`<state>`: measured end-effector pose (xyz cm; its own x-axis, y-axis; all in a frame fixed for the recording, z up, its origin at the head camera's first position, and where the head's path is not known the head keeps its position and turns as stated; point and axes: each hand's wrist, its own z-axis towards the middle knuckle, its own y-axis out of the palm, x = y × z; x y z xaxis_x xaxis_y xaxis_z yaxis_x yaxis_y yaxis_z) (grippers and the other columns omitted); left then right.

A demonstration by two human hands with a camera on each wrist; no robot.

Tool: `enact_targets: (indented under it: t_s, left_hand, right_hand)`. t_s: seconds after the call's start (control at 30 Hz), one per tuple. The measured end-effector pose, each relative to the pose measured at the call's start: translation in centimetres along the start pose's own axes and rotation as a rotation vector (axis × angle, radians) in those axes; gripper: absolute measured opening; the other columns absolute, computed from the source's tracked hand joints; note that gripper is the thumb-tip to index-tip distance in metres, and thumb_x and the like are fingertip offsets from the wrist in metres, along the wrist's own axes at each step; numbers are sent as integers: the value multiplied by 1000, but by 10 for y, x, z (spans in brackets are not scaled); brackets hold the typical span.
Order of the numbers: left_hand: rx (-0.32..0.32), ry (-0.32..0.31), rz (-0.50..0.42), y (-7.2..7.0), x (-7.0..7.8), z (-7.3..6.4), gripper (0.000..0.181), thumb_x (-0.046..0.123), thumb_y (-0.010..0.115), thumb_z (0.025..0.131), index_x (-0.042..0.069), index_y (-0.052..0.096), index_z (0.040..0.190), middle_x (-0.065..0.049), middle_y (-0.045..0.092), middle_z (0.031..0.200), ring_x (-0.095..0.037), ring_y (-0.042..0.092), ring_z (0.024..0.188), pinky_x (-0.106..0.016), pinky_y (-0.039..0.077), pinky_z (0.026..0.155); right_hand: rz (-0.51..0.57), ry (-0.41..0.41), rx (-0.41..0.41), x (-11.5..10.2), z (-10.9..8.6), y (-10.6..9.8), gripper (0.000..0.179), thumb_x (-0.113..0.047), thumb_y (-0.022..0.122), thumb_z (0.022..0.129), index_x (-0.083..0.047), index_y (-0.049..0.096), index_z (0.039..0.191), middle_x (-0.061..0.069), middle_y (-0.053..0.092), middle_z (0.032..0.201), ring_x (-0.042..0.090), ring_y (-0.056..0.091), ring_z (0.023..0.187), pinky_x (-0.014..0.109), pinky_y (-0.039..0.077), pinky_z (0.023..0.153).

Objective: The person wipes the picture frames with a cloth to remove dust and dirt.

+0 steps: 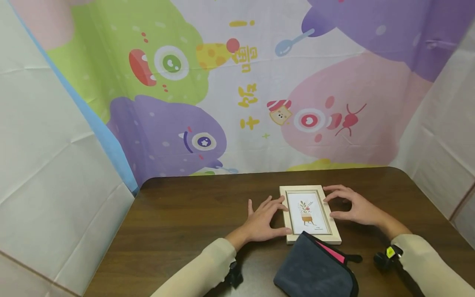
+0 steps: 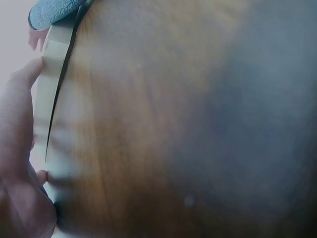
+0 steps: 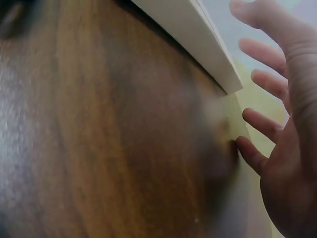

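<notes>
A cream picture frame (image 1: 283, 190) lies flat on the brown table, face up, with a potted-plant print (image 1: 306, 212) inside. My left hand (image 1: 261, 222) is at its left side, fingers spread, with thumb and fingertips on the border. In the left wrist view, the left thumb (image 2: 30, 71) meets the frame's side edge (image 2: 48, 89). My right hand (image 1: 356, 206) is beside the opposite edge, fingers loosely bent and spread, fingertips close to the upper right corner. The right wrist view shows a gap between the right fingers (image 3: 267, 84) and the frame's corner (image 3: 218, 67).
A folded dark grey cloth (image 1: 315, 268) with black trim, a pink inner side and a black loop (image 1: 353, 258) overlaps the frame's lower edge. Behind the wooden table (image 1: 178, 222) hangs a cartoon-printed curtain (image 1: 241, 144). Pale panels (image 1: 55, 165) stand at both sides.
</notes>
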<state>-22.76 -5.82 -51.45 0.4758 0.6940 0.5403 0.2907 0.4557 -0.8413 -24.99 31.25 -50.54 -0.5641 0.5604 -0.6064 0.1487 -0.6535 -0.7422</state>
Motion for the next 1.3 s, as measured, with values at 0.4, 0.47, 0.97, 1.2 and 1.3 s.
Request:
enact_targets:
  t_s: [0.4, 0.47, 0.97, 1.2, 1.3]
  left_hand:
    - [2, 1, 4, 1, 0, 1, 65, 69, 72, 100, 36, 59, 154, 15, 29, 188, -29, 26, 178, -89, -2, 131]
    - [1, 1, 6, 1, 0, 1, 65, 69, 72, 100, 36, 59, 154, 16, 29, 188, -28, 26, 178, -89, -1, 132]
    - [4, 7, -8, 2, -1, 3, 64, 69, 73, 100, 36, 59, 153, 16, 30, 188, -29, 27, 178, -89, -1, 132]
    - [-6, 11, -18, -1, 0, 2, 63, 66, 75, 100, 35, 59, 152, 15, 29, 188, -31, 27, 178, -90, -1, 131]
    - [-14, 15, -16, -3, -1, 1, 63, 65, 75, 99, 34, 60, 153, 14, 29, 188, -32, 27, 178, -91, 1, 130]
  right_hand:
    - [30, 63, -65, 10, 1, 6, 41, -22, 97, 87, -31, 76, 121, 20, 56, 166, 18, 41, 144, 65, 41, 108]
    - [32, 68, -67, 11, 0, 6, 40, -22, 97, 87, -31, 76, 119, 20, 56, 166, 18, 41, 145, 65, 41, 109]
    - [60, 68, -68, 12, 0, 6, 32, -20, 97, 88, -30, 76, 111, 20, 56, 167, 23, 41, 146, 62, 39, 109]
    - [58, 63, -72, 13, 2, 6, 33, -21, 97, 88, -32, 76, 112, 20, 55, 167, 27, 42, 147, 63, 39, 110]
    - [64, 68, -84, 14, 2, 7, 33, -21, 96, 89, -32, 76, 112, 21, 54, 168, 26, 40, 148, 65, 38, 110]
